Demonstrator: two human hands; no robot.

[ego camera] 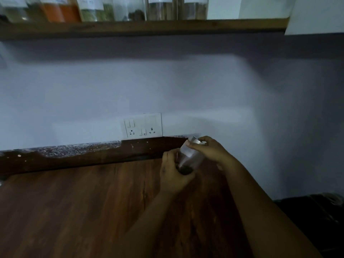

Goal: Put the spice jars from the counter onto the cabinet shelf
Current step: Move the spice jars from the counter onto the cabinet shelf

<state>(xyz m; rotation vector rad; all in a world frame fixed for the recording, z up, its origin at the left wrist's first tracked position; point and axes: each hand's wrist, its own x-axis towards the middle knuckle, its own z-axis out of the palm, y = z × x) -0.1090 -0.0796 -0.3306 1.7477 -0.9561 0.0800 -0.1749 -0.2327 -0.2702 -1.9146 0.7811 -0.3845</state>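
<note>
Clear spice jar (188, 157), tilted, with white label, silver lid (195, 140) pointing up-right and dark brown spice at the bottom. Held above the wooden worktop (83, 202), near its back edge, not touching it. Left hand (175, 175) wrapped around the lower part of the jar. Right hand (210, 149) curled over the lid, fingers pinching it. Behind, white switch and socket plate (143, 125) on pale wall. High above, wooden cabinet shelf (141, 27) carrying a row of labelled jars (111, 10), blurred, with orange, green and brown contents.
</note>
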